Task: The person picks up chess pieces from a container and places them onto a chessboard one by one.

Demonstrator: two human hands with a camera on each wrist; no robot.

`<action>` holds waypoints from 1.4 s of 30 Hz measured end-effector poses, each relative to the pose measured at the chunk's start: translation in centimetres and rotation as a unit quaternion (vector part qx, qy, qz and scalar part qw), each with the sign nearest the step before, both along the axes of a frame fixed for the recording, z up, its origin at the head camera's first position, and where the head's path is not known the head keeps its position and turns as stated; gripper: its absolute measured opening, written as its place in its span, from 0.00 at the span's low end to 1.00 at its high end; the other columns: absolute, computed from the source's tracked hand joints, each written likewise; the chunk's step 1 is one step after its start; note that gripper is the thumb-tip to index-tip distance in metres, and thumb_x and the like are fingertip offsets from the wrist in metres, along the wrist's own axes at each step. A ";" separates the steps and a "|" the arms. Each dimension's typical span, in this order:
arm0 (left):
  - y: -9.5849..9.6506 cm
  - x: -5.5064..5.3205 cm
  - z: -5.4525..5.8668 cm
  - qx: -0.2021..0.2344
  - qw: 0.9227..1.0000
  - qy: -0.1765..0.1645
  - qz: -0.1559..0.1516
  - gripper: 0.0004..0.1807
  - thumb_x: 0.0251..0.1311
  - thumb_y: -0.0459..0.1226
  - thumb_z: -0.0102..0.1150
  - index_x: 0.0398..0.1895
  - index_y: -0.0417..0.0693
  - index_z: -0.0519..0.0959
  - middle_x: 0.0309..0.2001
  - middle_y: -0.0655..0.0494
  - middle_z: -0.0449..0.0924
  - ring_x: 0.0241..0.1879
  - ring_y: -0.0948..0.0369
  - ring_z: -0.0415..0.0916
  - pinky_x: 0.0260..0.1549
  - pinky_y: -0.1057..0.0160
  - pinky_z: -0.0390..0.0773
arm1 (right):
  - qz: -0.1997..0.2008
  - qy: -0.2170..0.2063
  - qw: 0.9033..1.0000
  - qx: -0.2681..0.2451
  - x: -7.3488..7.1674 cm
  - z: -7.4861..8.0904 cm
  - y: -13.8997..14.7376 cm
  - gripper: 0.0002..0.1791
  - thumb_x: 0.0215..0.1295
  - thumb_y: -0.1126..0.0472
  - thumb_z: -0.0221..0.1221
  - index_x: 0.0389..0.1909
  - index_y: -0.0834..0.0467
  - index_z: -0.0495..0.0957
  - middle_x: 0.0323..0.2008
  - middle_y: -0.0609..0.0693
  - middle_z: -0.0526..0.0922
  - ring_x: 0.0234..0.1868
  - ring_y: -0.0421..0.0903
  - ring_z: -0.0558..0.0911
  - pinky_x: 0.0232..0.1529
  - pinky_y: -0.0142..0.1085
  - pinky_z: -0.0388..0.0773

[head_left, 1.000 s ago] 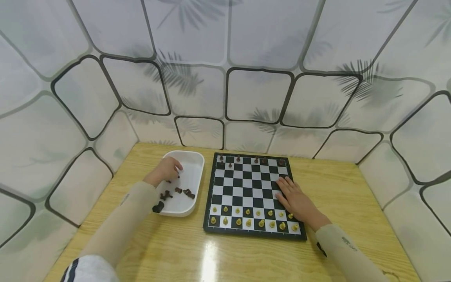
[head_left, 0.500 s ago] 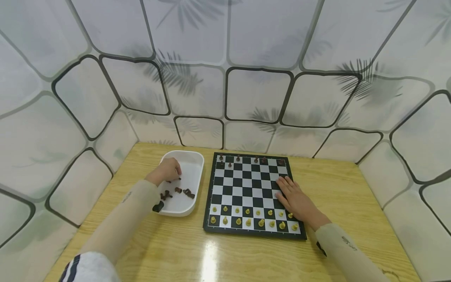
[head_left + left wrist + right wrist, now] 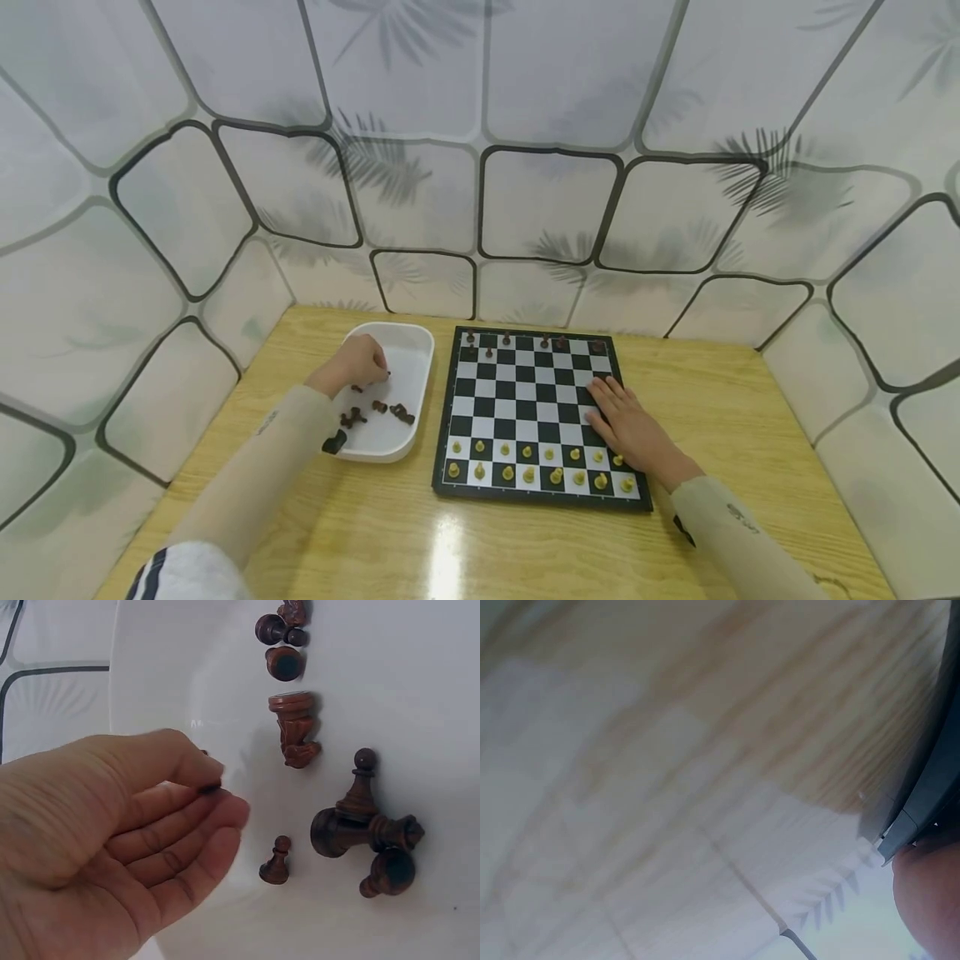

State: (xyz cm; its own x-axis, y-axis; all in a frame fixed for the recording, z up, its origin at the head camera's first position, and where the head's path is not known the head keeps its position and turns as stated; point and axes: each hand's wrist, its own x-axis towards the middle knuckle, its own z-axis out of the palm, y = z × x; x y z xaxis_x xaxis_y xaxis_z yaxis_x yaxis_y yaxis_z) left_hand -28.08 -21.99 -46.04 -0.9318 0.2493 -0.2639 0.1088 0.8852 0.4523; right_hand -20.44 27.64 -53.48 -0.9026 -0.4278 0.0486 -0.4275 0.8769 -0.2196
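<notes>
My left hand (image 3: 360,363) is over the white tray (image 3: 429,354), thumb and fingertips pinching a small dark chess piece (image 3: 210,787), mostly hidden by the fingers. Around it in the tray lie several dark brown pieces: a pawn (image 3: 276,861) close by the fingers, a knight (image 3: 294,729) on its side, and a cluster with another pawn (image 3: 360,787). My right hand (image 3: 626,421) rests with fingers extended on the right side of the chessboard (image 3: 527,408); the right wrist view catches only a bit of skin and the board's dark edge.
Two rows of yellow pieces (image 3: 556,474) stand along the board's near side. Several dark pieces, such as a pawn (image 3: 489,352), stand at its far side. The wooden table (image 3: 360,525) backs onto a patterned wall (image 3: 551,200).
The left hand's fingers have come together into a pinch, and the hand has shifted slightly within the tray. My right hand has stayed in place on the board.
</notes>
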 end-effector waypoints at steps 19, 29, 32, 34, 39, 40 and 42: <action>2.9 -0.1 2.7 0.127 0.979 0.155 0.038 0.08 0.63 0.38 0.66 0.36 0.42 0.85 0.36 0.46 0.87 0.35 0.53 0.82 0.37 0.55 0.82 | -0.003 -0.003 1.000 -0.001 0.0 0.2 -0.1 0.35 0.84 0.47 0.48 0.80 0.67 0.59 0.81 0.65 0.60 0.83 0.67 0.56 0.80 0.63 0.53; 6.1 -0.2 3.6 0.165 0.971 0.174 0.015 0.09 0.67 0.38 0.67 0.43 0.42 0.90 0.39 0.46 0.91 0.39 0.51 0.87 0.41 0.51 0.86 | -0.002 -0.003 1.000 -0.002 0.0 0.0 -0.1 0.35 0.84 0.48 0.48 0.80 0.67 0.59 0.81 0.66 0.59 0.83 0.67 0.55 0.81 0.63 0.53; 7.0 -0.5 3.5 0.176 0.968 0.177 0.010 0.10 0.66 0.39 0.68 0.42 0.42 0.91 0.40 0.46 0.91 0.39 0.52 0.87 0.39 0.53 0.86 | -0.001 -0.004 1.000 -0.001 0.0 0.0 -0.1 0.35 0.85 0.48 0.48 0.80 0.67 0.59 0.81 0.66 0.59 0.83 0.67 0.55 0.81 0.63 0.52; 7.7 -0.8 3.3 0.180 0.966 0.185 0.006 0.10 0.65 0.39 0.68 0.41 0.42 0.91 0.40 0.46 0.91 0.38 0.52 0.87 0.38 0.55 0.86 | -0.002 -0.005 1.000 -0.001 0.0 0.0 -0.1 0.35 0.85 0.48 0.48 0.80 0.67 0.59 0.81 0.66 0.59 0.83 0.67 0.55 0.81 0.63 0.52; 9.6 -1.4 2.7 0.184 0.965 0.188 0.003 0.09 0.62 0.38 0.69 0.40 0.43 0.92 0.37 0.49 0.91 0.35 0.55 0.86 0.36 0.59 0.85 | -0.003 -0.005 1.000 -0.002 0.0 0.0 -0.1 0.35 0.85 0.48 0.48 0.80 0.67 0.58 0.81 0.65 0.59 0.83 0.67 0.55 0.81 0.63 0.52; 10.0 -1.5 2.6 0.187 0.965 0.185 0.003 0.09 0.61 0.37 0.69 0.40 0.43 0.92 0.36 0.49 0.91 0.35 0.55 0.86 0.36 0.59 0.84 | -0.003 -0.005 1.000 -0.002 0.0 0.0 -0.1 0.35 0.84 0.48 0.48 0.80 0.67 0.59 0.81 0.65 0.59 0.83 0.67 0.55 0.81 0.63 0.52; 10.7 -1.6 2.4 0.189 0.965 0.181 0.000 0.08 0.60 0.37 0.69 0.39 0.43 0.91 0.36 0.50 0.91 0.34 0.55 0.86 0.35 0.60 0.84 | -0.003 -0.005 1.000 -0.002 0.0 0.0 -0.1 0.35 0.84 0.48 0.48 0.80 0.67 0.59 0.81 0.65 0.59 0.83 0.67 0.55 0.81 0.63 0.52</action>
State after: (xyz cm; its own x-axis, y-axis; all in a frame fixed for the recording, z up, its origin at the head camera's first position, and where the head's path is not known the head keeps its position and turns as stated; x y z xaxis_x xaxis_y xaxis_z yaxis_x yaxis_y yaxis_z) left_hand -29.65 -11.31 -43.63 -0.9460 0.2633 0.1889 0.3199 0.6648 0.6750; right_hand -20.42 27.52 -53.47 -0.9058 -0.4216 0.0419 -0.4196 0.8790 -0.2267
